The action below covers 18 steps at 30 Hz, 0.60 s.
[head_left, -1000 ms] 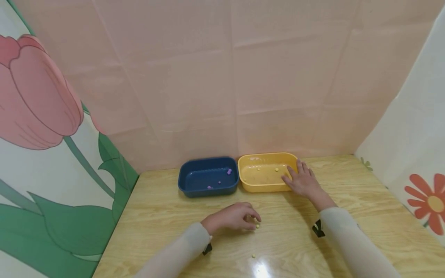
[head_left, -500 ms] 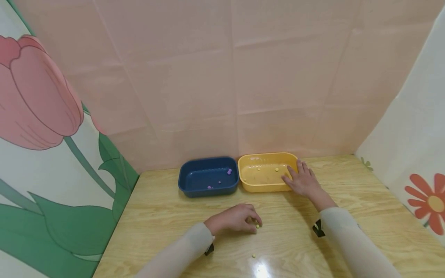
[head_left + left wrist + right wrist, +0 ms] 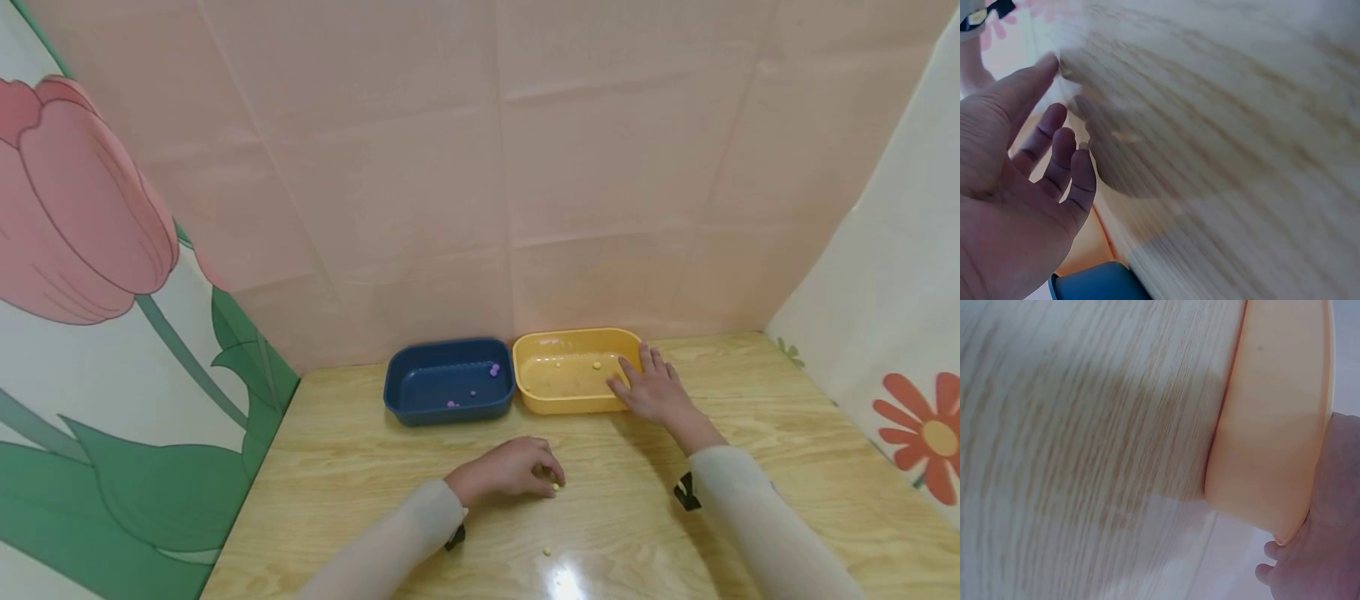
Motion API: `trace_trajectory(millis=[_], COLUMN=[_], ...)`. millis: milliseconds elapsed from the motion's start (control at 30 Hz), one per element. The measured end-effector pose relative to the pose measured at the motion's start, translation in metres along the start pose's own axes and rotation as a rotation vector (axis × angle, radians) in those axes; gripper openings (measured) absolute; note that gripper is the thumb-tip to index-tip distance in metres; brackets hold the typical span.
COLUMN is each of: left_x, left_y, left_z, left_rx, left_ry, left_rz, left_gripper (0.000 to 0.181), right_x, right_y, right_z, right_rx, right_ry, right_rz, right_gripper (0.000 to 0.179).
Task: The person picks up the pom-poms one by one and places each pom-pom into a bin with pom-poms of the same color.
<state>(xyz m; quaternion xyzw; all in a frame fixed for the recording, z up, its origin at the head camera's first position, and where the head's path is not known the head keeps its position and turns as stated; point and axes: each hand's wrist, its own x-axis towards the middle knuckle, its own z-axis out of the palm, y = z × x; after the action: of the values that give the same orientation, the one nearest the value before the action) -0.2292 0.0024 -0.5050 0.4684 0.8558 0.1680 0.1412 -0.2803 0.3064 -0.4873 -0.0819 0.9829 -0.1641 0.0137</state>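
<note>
My left hand (image 3: pixel 512 468) is low over the table, its thumb and forefinger pinching a tiny yellow bead (image 3: pixel 556 487). In the left wrist view the same hand (image 3: pixel 1019 169) has its other fingers loosely bent, and its pinching tips are hard to make out. At the right end of a yellow tray (image 3: pixel 573 406), my right hand (image 3: pixel 655 392) holds the rim, with some fingers inside and others beyond the edge. The right wrist view shows the tray's outer wall (image 3: pixel 1266 437) and fingertips (image 3: pixel 1264 573) past its corner. A few yellow beads (image 3: pixel 597 366) lie in this tray.
Touching the yellow tray's left side is a dark blue tray (image 3: pixel 448 414) with several purple beads (image 3: pixel 494 370) inside. Another yellow bead (image 3: pixel 547 552) lies nearer the front of the wooden table (image 3: pixel 337 467). A pink cloth (image 3: pixel 420 208) hangs behind the trays.
The left hand has edged slightly right, and its thumb and forefinger have come together on the yellow bead. The right hand has stayed on the yellow tray.
</note>
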Motion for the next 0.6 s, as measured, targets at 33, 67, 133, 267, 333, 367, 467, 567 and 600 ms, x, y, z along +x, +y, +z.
trace_trajectory(millis=[33, 67, 133, 267, 333, 367, 467, 567, 600], left_x=[0.0007, 0.0014, 0.0027, 0.0038, 0.0037, 0.0033, 0.0018, 0.0002, -0.0001], left_y=[-0.0001, -0.0003, -0.0010, -0.0007, 0.0005, 0.0014, 0.0041, 0.0062, 0.0064], left_z=[0.0006, 0.0015, 0.0031, 0.0044, 0.0038, 0.0032, 0.0009, -0.0016, -0.0022], left_rx=[0.001, 0.004, 0.018, 0.039, 0.037, 0.031, 0.007, -0.033, -0.042], left_ry=[0.004, 0.007, 0.016, 0.027, 0.026, 0.025, 0.016, 0.009, 0.008], left_rz=[0.003, 0.007, 0.017, 0.035, 0.034, 0.029, 0.004, -0.033, -0.041], left_gripper=[0.016, 0.015, 0.013, 0.009, 0.008, 0.008, 0.006, 0.005, 0.005], right_x=[0.0002, 0.0002, 0.0000, -0.0005, -0.0007, -0.0009, -0.0012, -0.0013, -0.0013], right_y=[0.0000, -0.0001, -0.0009, -0.0024, -0.0027, -0.0029, -0.0029, -0.0026, -0.0024], right_z=[0.0001, 0.0003, 0.0002, -0.0010, -0.0015, -0.0017, -0.0019, -0.0015, -0.0014], right_rx=[0.001, 0.001, 0.002, 0.000, -0.001, -0.001, 0.001, -0.002, -0.004], right_ry=[-0.002, -0.003, -0.003, -0.003, -0.006, -0.008, -0.009, -0.007, -0.006], right_rz=[0.000, 0.000, 0.002, 0.004, 0.006, 0.006, 0.006, 0.006, 0.005], right_gripper=[0.075, 0.075, 0.075, 0.074, 0.075, 0.076, 0.078, 0.081, 0.082])
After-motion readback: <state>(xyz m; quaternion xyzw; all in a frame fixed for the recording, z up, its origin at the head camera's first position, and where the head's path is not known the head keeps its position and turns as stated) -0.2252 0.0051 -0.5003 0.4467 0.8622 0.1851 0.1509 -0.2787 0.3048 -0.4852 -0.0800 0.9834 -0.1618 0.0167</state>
